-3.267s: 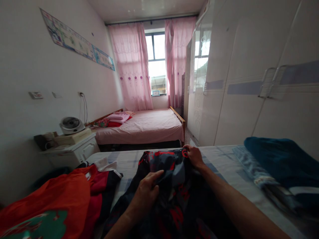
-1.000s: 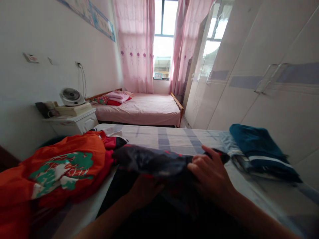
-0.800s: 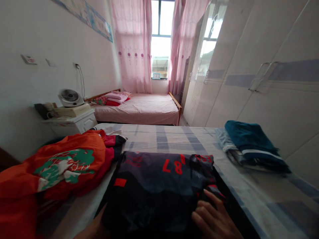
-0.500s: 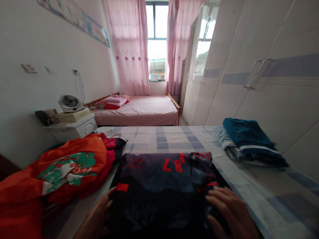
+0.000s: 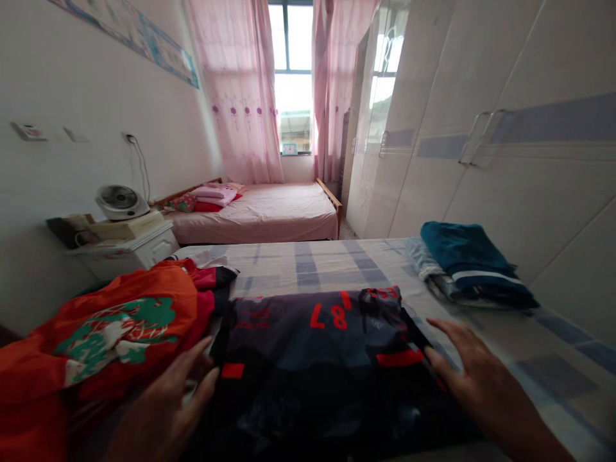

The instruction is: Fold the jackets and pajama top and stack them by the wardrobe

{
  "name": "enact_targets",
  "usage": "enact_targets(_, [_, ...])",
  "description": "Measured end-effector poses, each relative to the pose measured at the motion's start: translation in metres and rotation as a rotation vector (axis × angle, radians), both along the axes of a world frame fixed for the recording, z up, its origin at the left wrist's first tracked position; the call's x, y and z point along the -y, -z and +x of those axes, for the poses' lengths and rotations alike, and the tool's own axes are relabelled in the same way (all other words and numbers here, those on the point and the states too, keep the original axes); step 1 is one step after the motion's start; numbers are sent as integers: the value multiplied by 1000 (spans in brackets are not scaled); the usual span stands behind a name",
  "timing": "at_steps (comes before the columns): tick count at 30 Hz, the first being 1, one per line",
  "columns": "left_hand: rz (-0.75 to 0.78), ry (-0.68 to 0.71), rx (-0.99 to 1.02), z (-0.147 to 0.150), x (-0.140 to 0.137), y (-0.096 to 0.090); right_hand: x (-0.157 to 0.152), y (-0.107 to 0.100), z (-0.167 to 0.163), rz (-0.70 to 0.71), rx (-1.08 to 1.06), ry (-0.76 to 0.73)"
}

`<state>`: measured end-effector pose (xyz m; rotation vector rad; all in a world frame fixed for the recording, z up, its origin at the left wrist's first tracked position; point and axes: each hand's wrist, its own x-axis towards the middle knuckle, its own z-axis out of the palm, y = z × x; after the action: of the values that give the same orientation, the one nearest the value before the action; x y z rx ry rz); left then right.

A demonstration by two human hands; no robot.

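A dark shirt (image 5: 308, 359) with red lettering and the number 87 lies spread and partly folded on the bed in front of me. At its left edge is my left hand (image 5: 168, 391), thumb and fingers apart, slightly blurred. My right hand (image 5: 474, 372) is at the shirt's right edge, its thumb close to the cloth and its fingers stretched away over the sheet. Whether either hand touches the fabric I cannot tell. The near part of the shirt is in deep shadow.
An orange shirt (image 5: 129, 321) with a green print lies heaped on the left with other clothes. Folded blue garments (image 5: 474, 263) are stacked at the right. The checked sheet (image 5: 327, 263) covers this bed; a pink bed (image 5: 269, 212) and wardrobe (image 5: 510, 167) stand beyond.
My right hand has moved off the shirt's top to its right edge and opened wide. My left hand has shifted left, its fingers spreading. The view has turned slightly right.
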<state>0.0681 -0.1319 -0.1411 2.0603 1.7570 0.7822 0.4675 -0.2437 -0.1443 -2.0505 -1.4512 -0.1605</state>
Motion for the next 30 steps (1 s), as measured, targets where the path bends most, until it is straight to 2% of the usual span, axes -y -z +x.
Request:
enact_targets(2, [192, 118, -164, 40, -13, -25, -30, -31, -29, 122, -4, -59])
enact_targets(4, [284, 203, -327, 91, -27, -41, -67, -49, -69, 200, -38, -164])
enact_targets(6, [311, 239, -409, 136, -40, -41, -103, -45, -107, 159, -68, -249])
enact_targets(9, [295, 207, -459, 167, -54, -9, -137, -10, -137, -52, -70, -268])
enact_targets(12, [302, 187, -461, 158, -63, 34, -142, 33, -125, -220, 39, -264])
enact_targets(15, [315, 182, -446, 139, -69, 60, -131, 58, -88, -305, 157, -225])
enact_targets(18, [271, 111, -446, 126, -77, 64, -119, 64, -50, -385, 210, -105])
enact_targets(21, [221, 52, -452, 116, -85, 63, -111, 66, -28, -412, 229, -16])
enact_targets(25, [187, -25, -453, 92, -91, 66, -103, 67, -24, -406, 268, 39])
enact_targets(30, [164, -84, -450, 68, -89, 66, -97, 69, -23, -405, 334, 16])
